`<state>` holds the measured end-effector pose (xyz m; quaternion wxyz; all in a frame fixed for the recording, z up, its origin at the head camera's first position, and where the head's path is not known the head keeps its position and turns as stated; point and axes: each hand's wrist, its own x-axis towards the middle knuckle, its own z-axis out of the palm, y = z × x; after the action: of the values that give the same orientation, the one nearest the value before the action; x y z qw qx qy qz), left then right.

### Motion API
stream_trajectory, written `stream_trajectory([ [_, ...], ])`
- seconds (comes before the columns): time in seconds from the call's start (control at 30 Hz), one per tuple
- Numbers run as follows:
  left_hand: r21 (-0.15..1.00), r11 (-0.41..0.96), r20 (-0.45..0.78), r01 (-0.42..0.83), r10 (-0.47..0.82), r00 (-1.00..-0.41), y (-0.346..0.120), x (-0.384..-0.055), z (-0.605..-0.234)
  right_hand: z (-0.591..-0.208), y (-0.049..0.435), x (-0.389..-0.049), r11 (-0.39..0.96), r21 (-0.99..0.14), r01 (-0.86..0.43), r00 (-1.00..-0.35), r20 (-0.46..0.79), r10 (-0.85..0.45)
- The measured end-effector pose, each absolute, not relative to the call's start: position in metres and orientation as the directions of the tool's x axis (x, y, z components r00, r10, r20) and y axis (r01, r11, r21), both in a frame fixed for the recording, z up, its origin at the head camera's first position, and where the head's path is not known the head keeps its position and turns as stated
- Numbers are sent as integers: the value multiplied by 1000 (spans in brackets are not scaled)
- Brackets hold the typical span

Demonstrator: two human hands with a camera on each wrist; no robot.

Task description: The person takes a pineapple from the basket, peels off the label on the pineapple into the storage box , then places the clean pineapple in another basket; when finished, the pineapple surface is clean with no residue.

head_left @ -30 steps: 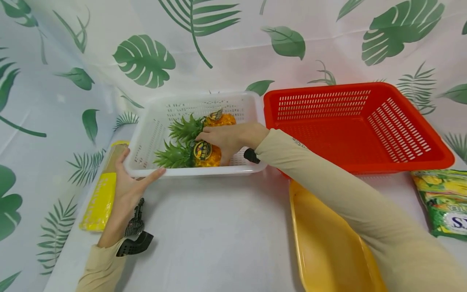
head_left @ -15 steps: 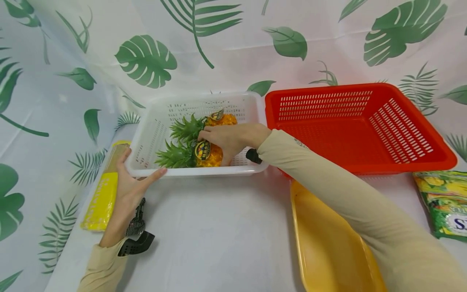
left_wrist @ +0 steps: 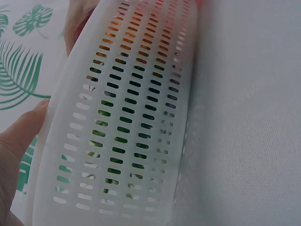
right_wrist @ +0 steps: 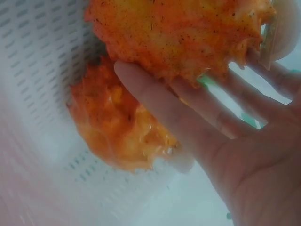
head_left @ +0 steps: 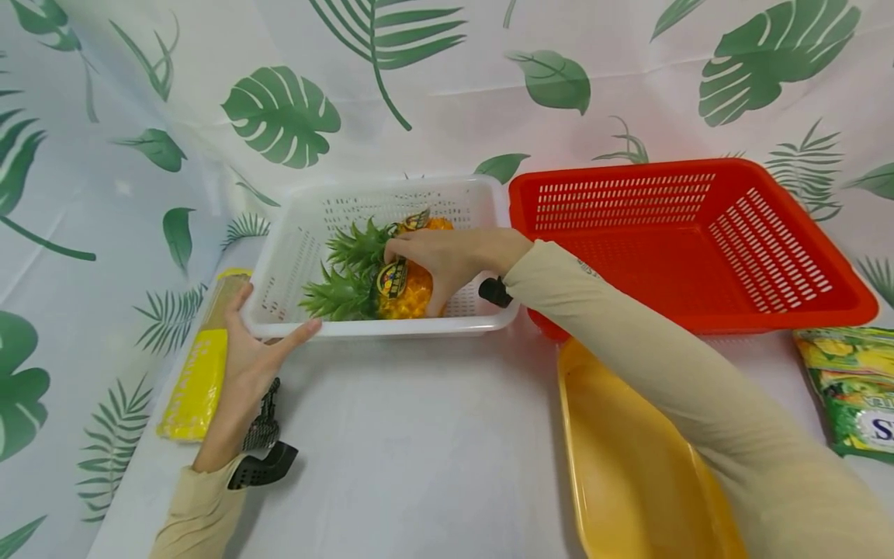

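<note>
The right hand [head_left: 454,260] has moved a tiny bit away from the person and to the right, and the round part of the near pineapple, an orange, bumpy one with green spiky leaves [head_left: 412,295], has shifted a little with it. The left hand [head_left: 254,353] has stayed in almost the same spot.

The right hand is partly open, as wide as the fruit. Its thumb is on the near side of the near pineapple and its fingers are over the far side, so it has hold of it. The left hand is stretched wide, with straight fingers, touching the near left corner of the white plastic basket with holes [head_left: 391,329].

The near pineapple is inside the white basket, with its leaves to the left. Just behind it is a matching far pineapple [head_left: 362,247]. To the right is a big red plastic basket [head_left: 649,256], with a shiny yellow plastic tray [head_left: 621,450] nearer the person. A yellow and clear flat packet [head_left: 195,388] lies by the left hand.
</note>
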<state>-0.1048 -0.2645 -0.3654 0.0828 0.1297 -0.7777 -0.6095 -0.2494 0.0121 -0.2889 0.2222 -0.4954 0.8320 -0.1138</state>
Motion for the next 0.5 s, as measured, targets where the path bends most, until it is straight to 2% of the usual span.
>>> stream_trajectory([
  [0.5, 967, 231, -36, -111, -307, -951, -265, -104, -365, -271, 31, -253, 414, -509, -755, -414, -119, -902],
])
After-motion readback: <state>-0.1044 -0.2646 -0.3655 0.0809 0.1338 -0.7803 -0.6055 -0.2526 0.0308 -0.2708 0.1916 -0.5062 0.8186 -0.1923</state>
